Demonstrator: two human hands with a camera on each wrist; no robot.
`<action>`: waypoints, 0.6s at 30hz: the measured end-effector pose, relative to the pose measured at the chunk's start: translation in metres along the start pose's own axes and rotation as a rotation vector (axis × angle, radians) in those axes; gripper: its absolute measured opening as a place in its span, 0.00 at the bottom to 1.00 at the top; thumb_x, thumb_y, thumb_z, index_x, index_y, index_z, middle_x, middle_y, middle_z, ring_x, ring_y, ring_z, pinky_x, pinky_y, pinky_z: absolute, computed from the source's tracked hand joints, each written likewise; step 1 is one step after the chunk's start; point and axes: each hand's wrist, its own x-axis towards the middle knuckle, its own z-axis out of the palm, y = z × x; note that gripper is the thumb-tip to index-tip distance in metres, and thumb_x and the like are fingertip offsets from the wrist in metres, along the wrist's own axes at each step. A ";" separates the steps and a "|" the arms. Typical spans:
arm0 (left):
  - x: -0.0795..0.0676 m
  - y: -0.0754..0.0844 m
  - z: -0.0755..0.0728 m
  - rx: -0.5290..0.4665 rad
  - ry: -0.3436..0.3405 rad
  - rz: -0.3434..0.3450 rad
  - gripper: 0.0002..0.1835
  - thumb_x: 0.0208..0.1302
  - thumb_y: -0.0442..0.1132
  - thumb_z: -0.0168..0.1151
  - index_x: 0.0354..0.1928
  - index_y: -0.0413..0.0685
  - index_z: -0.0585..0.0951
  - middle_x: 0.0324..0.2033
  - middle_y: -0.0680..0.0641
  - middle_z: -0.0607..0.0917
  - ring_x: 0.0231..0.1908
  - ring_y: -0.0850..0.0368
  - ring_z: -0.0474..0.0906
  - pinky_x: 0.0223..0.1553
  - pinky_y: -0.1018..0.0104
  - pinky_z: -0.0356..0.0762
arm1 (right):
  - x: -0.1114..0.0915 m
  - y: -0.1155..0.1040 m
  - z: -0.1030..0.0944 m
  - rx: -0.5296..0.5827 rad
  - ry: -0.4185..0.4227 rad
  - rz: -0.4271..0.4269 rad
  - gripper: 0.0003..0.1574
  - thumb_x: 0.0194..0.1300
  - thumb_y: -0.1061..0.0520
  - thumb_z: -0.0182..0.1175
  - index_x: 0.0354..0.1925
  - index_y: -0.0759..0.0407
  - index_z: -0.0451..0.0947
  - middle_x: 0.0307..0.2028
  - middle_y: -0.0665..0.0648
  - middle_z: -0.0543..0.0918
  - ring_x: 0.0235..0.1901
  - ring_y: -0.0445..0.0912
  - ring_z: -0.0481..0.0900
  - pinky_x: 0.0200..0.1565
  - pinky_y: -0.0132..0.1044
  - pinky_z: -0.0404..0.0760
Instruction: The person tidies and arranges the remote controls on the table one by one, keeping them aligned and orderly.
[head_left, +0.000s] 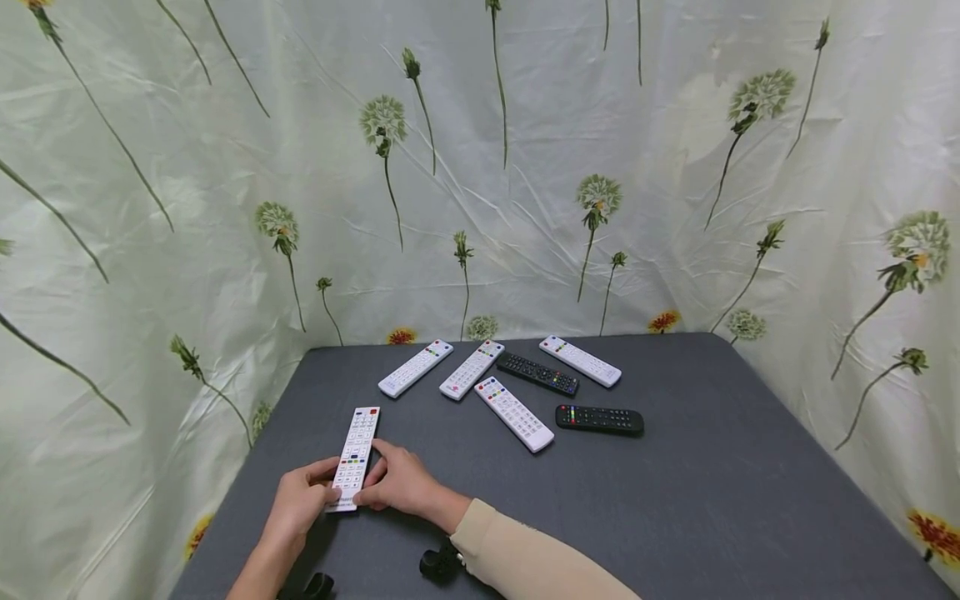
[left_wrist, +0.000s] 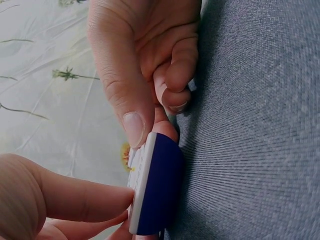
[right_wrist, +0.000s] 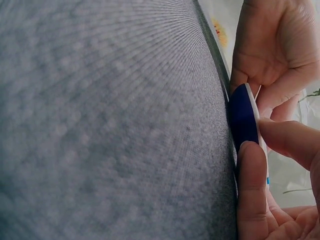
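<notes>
Both hands are at the near end of a white remote control [head_left: 356, 454], which lies lengthwise away from me at the left of the table. My left hand [head_left: 300, 496] holds its left edge, thumb on the buttoned face. From the right side my right hand [head_left: 405, 482] pinches it, thumb near the lower corner. The wrist views show the dark blue end of the remote [left_wrist: 160, 185] low over the grey cloth. In the right wrist view, a finger [right_wrist: 251, 162] touches its blue side. Whether the far end touches the table is hidden.
Several white remotes [head_left: 513, 414] and two black remotes [head_left: 600, 419] lie at various angles across the back middle of the dark grey table [head_left: 712, 500]. A flower-patterned curtain [head_left: 525, 208] stands behind and along the sides. Black devices [head_left: 438, 564] hang beneath the wrists.
</notes>
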 end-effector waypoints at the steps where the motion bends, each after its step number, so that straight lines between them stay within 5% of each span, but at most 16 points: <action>1: 0.001 0.000 -0.001 0.001 -0.001 0.000 0.31 0.51 0.19 0.59 0.62 0.25 0.75 0.54 0.30 0.81 0.42 0.49 0.78 0.34 0.68 0.75 | 0.000 0.000 0.000 0.009 0.001 0.004 0.56 0.51 0.67 0.76 0.73 0.65 0.61 0.25 0.48 0.83 0.20 0.39 0.81 0.24 0.32 0.82; 10: 0.005 0.011 -0.006 0.042 -0.030 0.016 0.30 0.55 0.25 0.62 0.63 0.27 0.75 0.54 0.30 0.81 0.50 0.43 0.77 0.44 0.57 0.78 | 0.001 -0.003 -0.004 0.141 0.017 0.028 0.48 0.54 0.70 0.72 0.71 0.64 0.65 0.27 0.52 0.85 0.21 0.42 0.83 0.26 0.36 0.84; 18: 0.011 0.032 -0.011 0.108 -0.026 0.086 0.28 0.65 0.31 0.61 0.67 0.32 0.72 0.57 0.27 0.77 0.57 0.33 0.73 0.53 0.43 0.75 | 0.007 -0.007 -0.017 0.090 0.039 0.006 0.34 0.56 0.66 0.73 0.61 0.62 0.77 0.28 0.50 0.84 0.22 0.46 0.83 0.28 0.37 0.84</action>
